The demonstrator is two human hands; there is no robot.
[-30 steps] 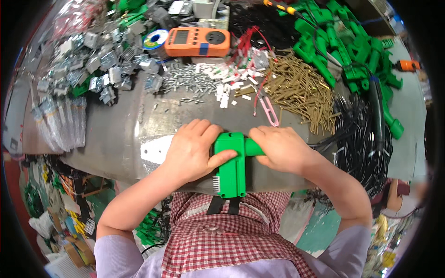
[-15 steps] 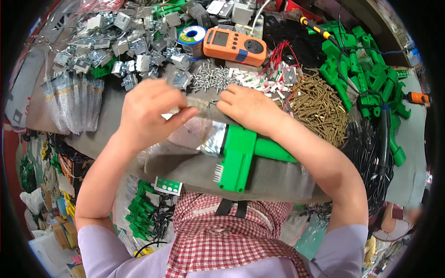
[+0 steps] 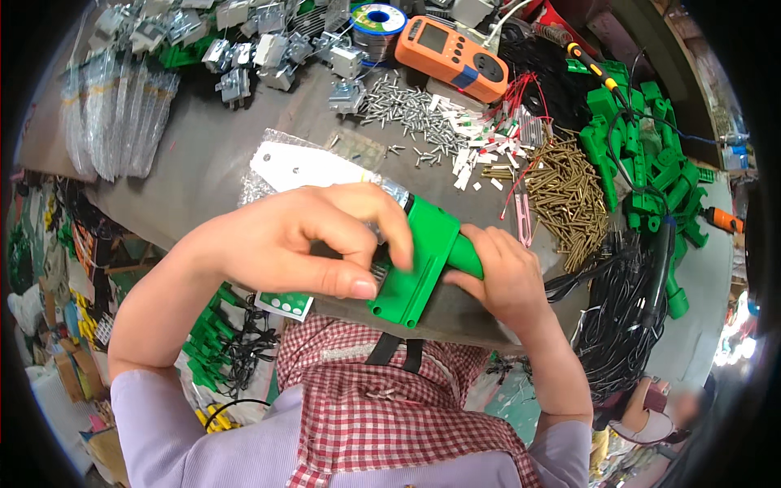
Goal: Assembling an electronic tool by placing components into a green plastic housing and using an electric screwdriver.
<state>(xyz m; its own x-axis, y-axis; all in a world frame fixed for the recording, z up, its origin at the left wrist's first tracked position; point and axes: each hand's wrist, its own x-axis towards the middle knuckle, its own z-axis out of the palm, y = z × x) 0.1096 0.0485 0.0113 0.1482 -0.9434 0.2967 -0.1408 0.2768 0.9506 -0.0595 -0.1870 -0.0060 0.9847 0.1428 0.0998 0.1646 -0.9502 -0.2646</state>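
My right hand [image 3: 508, 276] is wrapped around the handle of a green plastic hand tool [image 3: 423, 256] near the front edge of the table. From the tool's far left end a flat pale plate [image 3: 303, 167] with small holes sticks out, in clear bubble wrap. My left hand [image 3: 325, 240] is over the left side of the green housing, thumb and fingers apart with nothing between them. It hides part of the plate and of the housing. Whether its blurred index finger touches the housing I cannot tell.
Silver screws [image 3: 411, 114], white connectors [image 3: 476, 130] and brass-coloured screws [image 3: 569, 195] lie in piles beyond the tool. An orange meter [image 3: 451, 58] and a solder spool [image 3: 378, 31] stand behind. Green housings [image 3: 643, 146] and black cables [image 3: 622, 317] are at right, bubble-wrap sleeves [image 3: 118, 122] at left.
My right hand has come back from near the screws and taken hold of the green handle. My left hand has moved nearer and to the right, over the housing. The view has shifted.
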